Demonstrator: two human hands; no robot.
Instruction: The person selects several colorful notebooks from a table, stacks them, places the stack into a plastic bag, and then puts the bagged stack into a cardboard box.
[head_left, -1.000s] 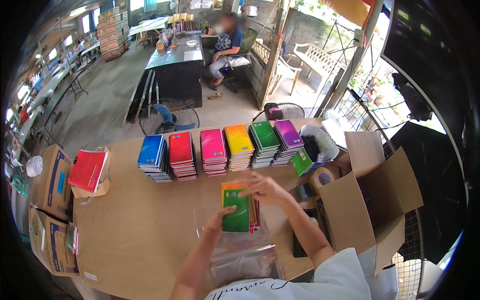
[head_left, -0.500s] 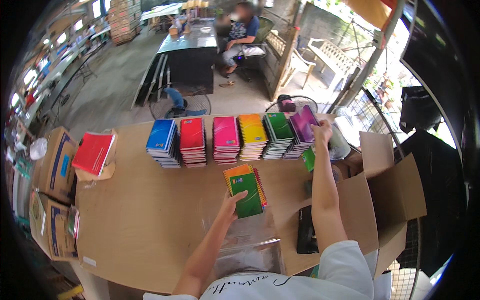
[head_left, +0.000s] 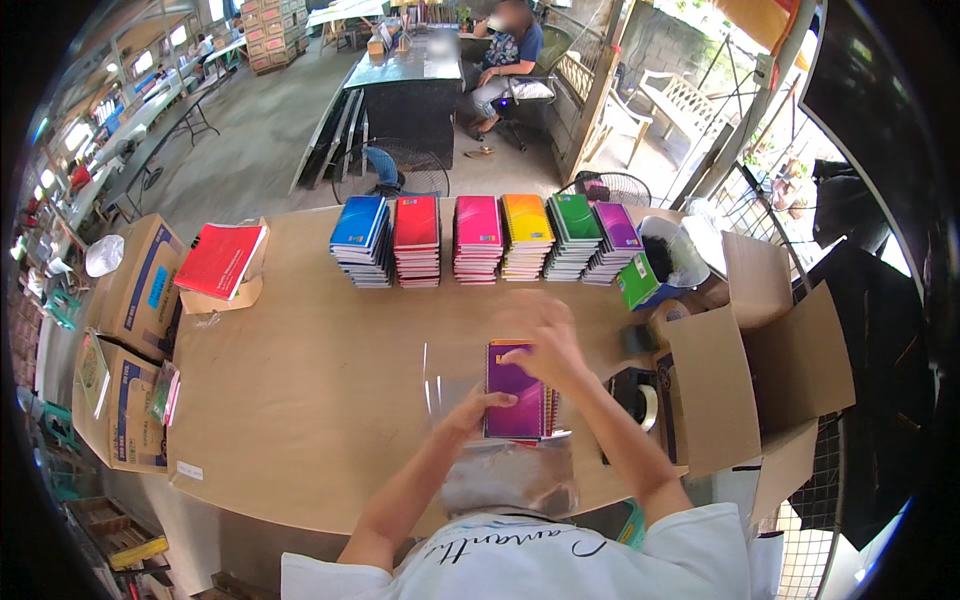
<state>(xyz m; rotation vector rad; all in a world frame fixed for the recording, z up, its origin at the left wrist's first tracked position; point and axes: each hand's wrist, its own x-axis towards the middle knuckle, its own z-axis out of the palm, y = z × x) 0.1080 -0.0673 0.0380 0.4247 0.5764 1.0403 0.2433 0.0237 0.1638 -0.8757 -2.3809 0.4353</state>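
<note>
My left hand (head_left: 478,408) grips a small bundle of spiral notebooks from the left side, thumb over the cover. A purple notebook (head_left: 512,405) is on top, with other coloured edges and coils peeking out around it. Just above the bundle's top end is my right hand (head_left: 548,335), smeared by motion, so its fingers are hard to read. Clear plastic sheets (head_left: 505,480) lie under and below the bundle, near my body. Across the far side stand stacks of notebooks: blue (head_left: 360,222), red (head_left: 417,222), pink (head_left: 478,222), yellow (head_left: 527,220), green (head_left: 574,222) and purple (head_left: 617,225).
An open cardboard box (head_left: 710,400) stands at the right, beside a black tape dispenser (head_left: 632,395). Closed cartons (head_left: 145,290) and a red book (head_left: 220,262) are at the left. Beyond the table (head_left: 300,400) are fans (head_left: 390,175) and a seated person (head_left: 510,60).
My right hand has come back from the far purple stack to the bundle. A purple notebook now covers the green one on top. The view has shifted slightly.
</note>
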